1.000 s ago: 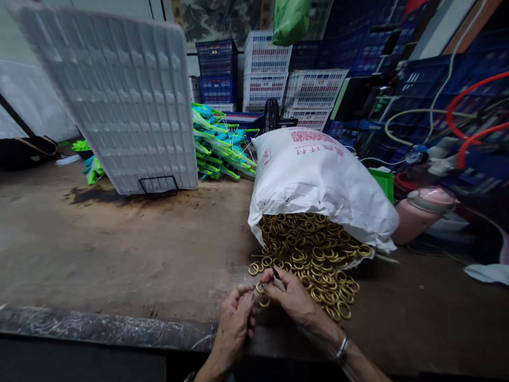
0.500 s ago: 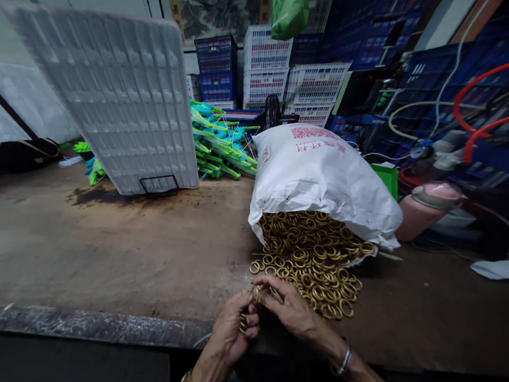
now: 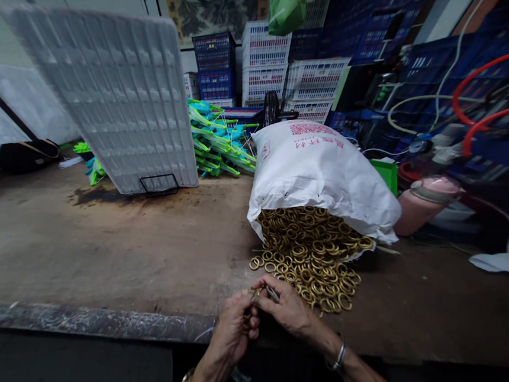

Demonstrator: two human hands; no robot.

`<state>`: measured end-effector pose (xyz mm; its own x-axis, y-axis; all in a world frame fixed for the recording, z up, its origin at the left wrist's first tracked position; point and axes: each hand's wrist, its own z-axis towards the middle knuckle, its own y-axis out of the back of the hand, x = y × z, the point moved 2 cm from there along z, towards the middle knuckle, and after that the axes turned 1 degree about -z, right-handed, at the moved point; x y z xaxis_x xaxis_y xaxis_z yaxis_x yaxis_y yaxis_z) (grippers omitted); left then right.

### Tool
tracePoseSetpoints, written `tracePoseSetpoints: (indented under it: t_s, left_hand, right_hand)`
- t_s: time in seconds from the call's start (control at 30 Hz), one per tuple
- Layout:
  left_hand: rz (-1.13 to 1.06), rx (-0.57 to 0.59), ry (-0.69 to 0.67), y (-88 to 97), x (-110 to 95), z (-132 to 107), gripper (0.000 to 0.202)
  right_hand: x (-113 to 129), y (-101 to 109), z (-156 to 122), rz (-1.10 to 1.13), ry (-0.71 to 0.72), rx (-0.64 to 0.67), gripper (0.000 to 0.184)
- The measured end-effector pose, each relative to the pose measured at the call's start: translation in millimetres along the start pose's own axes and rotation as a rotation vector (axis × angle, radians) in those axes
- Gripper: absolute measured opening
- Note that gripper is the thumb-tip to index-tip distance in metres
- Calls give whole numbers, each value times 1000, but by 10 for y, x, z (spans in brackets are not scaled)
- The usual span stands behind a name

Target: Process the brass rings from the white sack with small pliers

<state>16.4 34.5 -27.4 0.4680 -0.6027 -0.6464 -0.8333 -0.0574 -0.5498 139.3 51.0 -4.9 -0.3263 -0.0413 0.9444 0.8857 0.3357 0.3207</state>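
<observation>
My left hand (image 3: pixel 233 326) is closed around several brass-coloured rings (image 3: pixel 247 321), partly hidden by its curled fingers. Its thumb and forefinger meet the fingertips of my right hand (image 3: pixel 287 310) over the front edge of the table. A slim grey metal tool (image 3: pixel 272 294) lies in the closed fingers of my right hand; its kind is too small to make out. Between the fingertips of both hands is a ring, mostly covered. Just beyond, loose brass-coloured rings (image 3: pixel 329 279) spill from the mouth of a white woven sack (image 3: pixel 315 174) lying on its side.
A white ribbed panel (image 3: pixel 140 106) stands upright in a black wire holder (image 3: pixel 159 184) on the worn table (image 3: pixel 152 241). Behind it are green and blue plastic pieces (image 3: pixel 218 140). Stacked crates (image 3: pixel 264 53) stand at the back; a pink cylinder (image 3: pixel 425 203) and hoses are right.
My right fingertips have closed in over the ring that showed between both hands. The grey tool in my right hand shows more clearly. The sack and panel stay put.
</observation>
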Motion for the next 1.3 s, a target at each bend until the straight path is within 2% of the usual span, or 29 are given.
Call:
tracePoseSetpoints:
  t_s: [0.23,0.4,0.57,0.73,0.9,1.07,1.17,1.3]
  left_hand:
    - [-51,-32,5,26,36,18,32]
    - [-90,-51,-55,2,50,-25,33]
    - [-86,-18,-124,5,53,-66,30]
    - [55,15,-254,42,46,-90,29]
    - [282,-13,-222,84,53,-97,31]
    - [250,68,-197,96,47,-113,30]
    - [195,72,-209,85,42,-125,30]
    - [188,36,-237,68,27,-130,34]
  right_hand:
    - [-78,-67,14,68,-64,-59,21]
    - [-119,-90,17,142,-137,-63,24]
    - [-146,-119,35,158,-128,-96,23]
    - [-109,-130,60,142,-113,-117,24]
    - [-57,-125,58,73,-110,-109,25]
    - [-96,-136,66,56,-96,-75,24]
    - [-97,-117,48,-80,-61,-106,23]
    - [-85,-124,-28,-442,45,-92,17]
